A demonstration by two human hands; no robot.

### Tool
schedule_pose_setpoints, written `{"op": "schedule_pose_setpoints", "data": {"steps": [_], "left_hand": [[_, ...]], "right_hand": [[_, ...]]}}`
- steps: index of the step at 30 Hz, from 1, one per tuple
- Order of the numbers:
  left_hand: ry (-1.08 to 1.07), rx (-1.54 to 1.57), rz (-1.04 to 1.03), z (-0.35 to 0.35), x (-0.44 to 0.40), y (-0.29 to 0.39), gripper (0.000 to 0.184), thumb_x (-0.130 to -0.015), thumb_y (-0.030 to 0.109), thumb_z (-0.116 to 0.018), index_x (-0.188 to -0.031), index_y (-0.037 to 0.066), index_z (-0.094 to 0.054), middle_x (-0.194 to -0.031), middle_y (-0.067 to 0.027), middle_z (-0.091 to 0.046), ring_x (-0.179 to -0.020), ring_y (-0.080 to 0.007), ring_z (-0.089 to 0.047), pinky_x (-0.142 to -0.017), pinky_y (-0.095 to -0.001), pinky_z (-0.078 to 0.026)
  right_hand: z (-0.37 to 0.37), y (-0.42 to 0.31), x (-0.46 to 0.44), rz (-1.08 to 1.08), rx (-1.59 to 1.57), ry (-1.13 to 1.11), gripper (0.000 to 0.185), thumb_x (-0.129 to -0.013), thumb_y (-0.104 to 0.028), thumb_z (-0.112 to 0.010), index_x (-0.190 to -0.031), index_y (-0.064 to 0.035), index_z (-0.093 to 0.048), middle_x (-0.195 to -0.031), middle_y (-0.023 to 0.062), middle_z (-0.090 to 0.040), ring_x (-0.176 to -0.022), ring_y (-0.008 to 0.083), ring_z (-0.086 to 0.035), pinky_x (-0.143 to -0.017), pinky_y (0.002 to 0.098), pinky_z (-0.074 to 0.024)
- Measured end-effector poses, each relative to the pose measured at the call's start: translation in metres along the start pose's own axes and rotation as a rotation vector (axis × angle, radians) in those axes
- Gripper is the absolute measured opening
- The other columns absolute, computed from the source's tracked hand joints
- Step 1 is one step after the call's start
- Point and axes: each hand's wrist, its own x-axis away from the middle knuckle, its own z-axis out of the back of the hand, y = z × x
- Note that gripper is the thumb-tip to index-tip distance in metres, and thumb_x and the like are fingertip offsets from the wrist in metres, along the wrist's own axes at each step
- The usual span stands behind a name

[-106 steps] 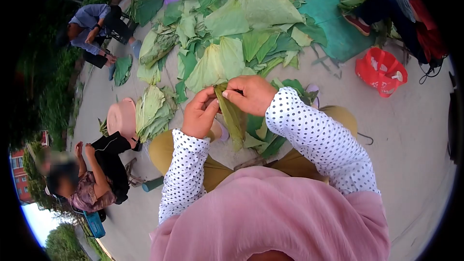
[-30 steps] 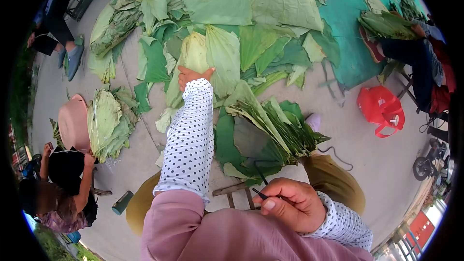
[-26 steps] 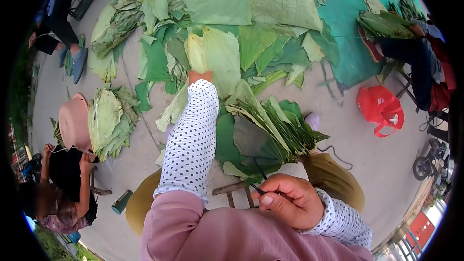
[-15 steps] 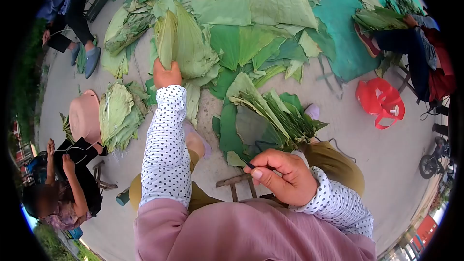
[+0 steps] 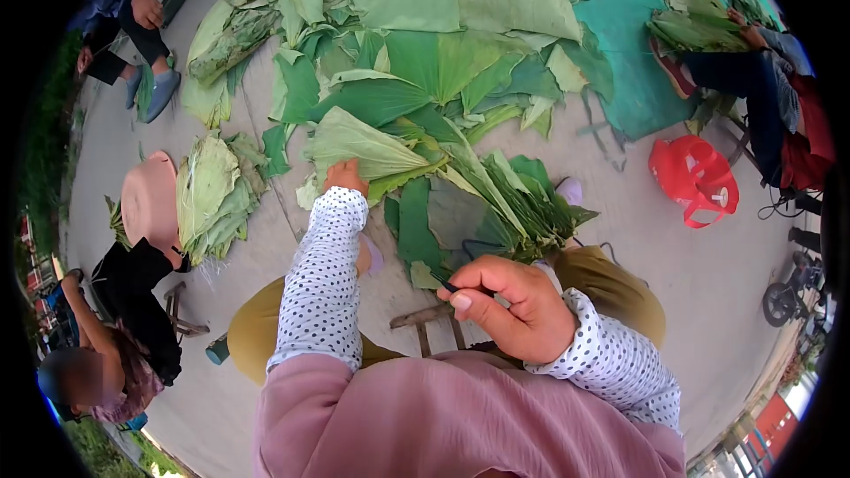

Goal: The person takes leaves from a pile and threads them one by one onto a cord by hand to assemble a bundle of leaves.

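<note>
Pale green, one leaf (image 5: 376, 147) in the head view is resting just beyond the left fingers (image 5: 348, 170), which are gripping its near edge. The right fingers (image 5: 498, 274) are pinching a dark, slender object (image 5: 449, 286). Beyond these, a leaf stack (image 5: 521, 202) is lying gathered; farther out, many leaves (image 5: 447, 66) are lying loose.
</note>
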Motion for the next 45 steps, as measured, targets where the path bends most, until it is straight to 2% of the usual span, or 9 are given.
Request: {"op": "schedule_pose_setpoints", "data": {"steps": [5, 7, 10, 15, 20, 22, 25, 36, 45], "left_hand": [[0.152, 0.033, -0.303, -0.001, -0.006, 0.037, 0.050, -0.076, 0.018, -0.066, -0.124, 0.012, -0.053, -0.123, -0.0120, -0.052, -0.121, -0.0286, -0.043, -0.101, -0.0412, -0.035], [0.436, 0.049, -0.706, 0.007, 0.001, 0.066, 0.045, -0.073, 0.020, -0.070, -0.116, 0.012, -0.058, -0.115, -0.0103, -0.055, -0.115, -0.0271, -0.047, -0.102, -0.0442, -0.032], [0.236, -0.133, -0.758, -0.019, -0.009, 0.082, 0.038, -0.074, 0.016, -0.066, -0.111, 0.013, -0.060, -0.110, -0.0099, -0.056, -0.114, -0.0267, -0.047, -0.104, -0.0488, -0.027], [0.092, -0.250, -0.702, -0.005, -0.007, 0.096, 0.028, -0.080, 0.008, -0.054, -0.106, 0.011, -0.062, -0.109, -0.0111, -0.054, -0.114, -0.0276, -0.044, -0.103, -0.0483, -0.029], [0.432, 0.158, -0.623, 0.047, -0.006, 0.078, 0.015, -0.069, 0.004, -0.062, -0.084, 0.008, -0.059, -0.089, -0.0111, -0.057, -0.092, -0.0323, -0.052, -0.078, -0.0421, -0.044], [0.517, 0.189, -0.672, 0.077, -0.004, 0.065, 0.018, -0.069, 0.002, -0.063, -0.085, 0.006, -0.058, -0.085, -0.0102, -0.058, -0.083, -0.0264, -0.056, -0.075, -0.0366, -0.045], [0.309, 0.741, -0.303, 0.113, 0.003, 0.045, 0.019, -0.079, 0.005, -0.056, -0.097, 0.006, -0.058, -0.084, -0.0061, -0.060, -0.072, -0.0139, -0.054, -0.071, -0.0250, -0.043], [0.258, 1.555, -0.232, 0.201, 0.097, 0.028, 0.022, -0.089, 0.010, -0.060, -0.109, 0.002, -0.060, -0.097, -0.0036, -0.065, -0.086, -0.0106, -0.059, -0.078, -0.0234, -0.046], [0.213, 1.598, -0.435, 0.209, 0.216, 0.088, 0.026, -0.089, 0.001, -0.056, -0.115, 0.002, -0.054, -0.106, -0.0054, -0.061, -0.096, -0.0126, -0.057, -0.084, -0.0261, -0.046]], "right_hand": [[0.002, 0.000, -0.007, 0.000, -0.014, -0.024, 0.007, -0.090, -0.006, -0.058, -0.095, -0.0014, -0.057, -0.080, 0.0079, -0.058, -0.069, 0.0173, -0.054, -0.064, 0.0280, -0.0445], [0.003, -0.001, -0.010, -0.030, 0.017, -0.047, 0.007, -0.090, -0.007, -0.058, -0.095, -0.0015, -0.057, -0.079, 0.0083, -0.057, -0.068, 0.0187, -0.054, -0.063, 0.0284, -0.0442], [0.004, 0.001, -0.013, 0.027, 0.064, -0.034, 0.010, -0.092, -0.008, -0.056, -0.097, -0.0003, -0.060, -0.079, 0.0067, -0.060, -0.061, 0.0119, -0.055, -0.057, 0.0257, -0.0435], [0.004, 0.002, -0.011, 0.052, 0.084, -0.034, 0.011, -0.092, -0.008, -0.055, -0.098, -0.0003, -0.060, -0.079, 0.0066, -0.060, -0.062, 0.0124, -0.056, -0.057, 0.0262, -0.0437], [0.006, 0.006, -0.001, 0.095, 0.036, -0.001, 0.011, -0.093, -0.008, -0.054, -0.099, 0.0002, -0.059, -0.082, 0.0071, -0.060, -0.066, 0.0125, -0.058, -0.061, 0.0257, -0.0458], [0.007, 0.004, 0.002, 0.084, 0.015, 0.015, 0.012, -0.093, -0.008, -0.054, -0.099, 0.0006, -0.059, -0.085, 0.0071, -0.060, -0.069, 0.0116, -0.059, -0.063, 0.0247, -0.0467], [0.009, 0.000, 0.006, 0.038, -0.021, 0.048, 0.014, -0.094, -0.009, -0.053, -0.102, 0.0002, -0.060, -0.084, 0.0034, -0.058, -0.069, 0.0079, -0.055, -0.063, 0.0232, -0.0459], [0.013, -0.004, 0.006, 0.167, -0.167, 0.204, 0.017, -0.092, -0.017, -0.059, -0.096, -0.0012, -0.062, -0.072, -0.0033, -0.055, -0.065, 0.0047, -0.047, -0.060, 0.0215, -0.0413], [0.011, -0.010, 0.003, 0.152, 0.005, 0.186, 0.015, -0.089, -0.017, -0.061, -0.086, -0.0024, -0.062, -0.067, -0.0065, -0.049, -0.062, 0.0033, -0.041, -0.056, 0.0210, -0.0379]]}}
